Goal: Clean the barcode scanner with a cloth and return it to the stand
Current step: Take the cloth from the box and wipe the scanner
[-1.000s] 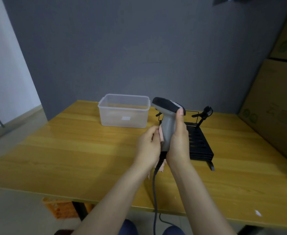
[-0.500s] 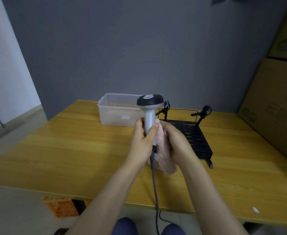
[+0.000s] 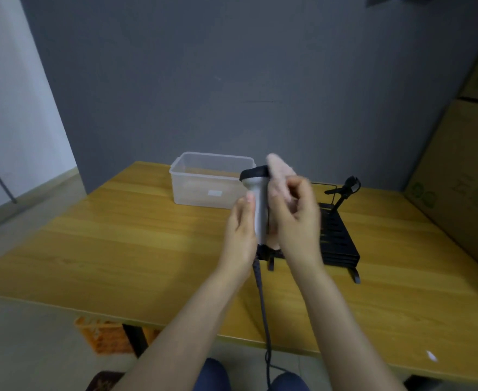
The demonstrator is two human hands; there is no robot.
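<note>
I hold the barcode scanner [image 3: 259,201] upright above the wooden table [image 3: 119,249], its grey handle in my left hand [image 3: 242,230] and its dark head pointing left. My right hand [image 3: 297,218] grips a pale pink cloth [image 3: 278,172] and presses it against the right side of the scanner's head and handle. The scanner's grey cable [image 3: 263,306] hangs down over the table's front edge. The black stand [image 3: 338,235] sits on the table just behind my right hand, partly hidden by it.
A clear plastic tub [image 3: 209,179] stands at the back of the table, left of the scanner. Cardboard boxes [image 3: 463,179] rise along the right side. A grey wall is behind. A small white scrap [image 3: 431,356] lies near the front right edge.
The cloth has moved up from the handle to the scanner's head, with my right hand rising along it. The scanner stays upright in my left hand.
</note>
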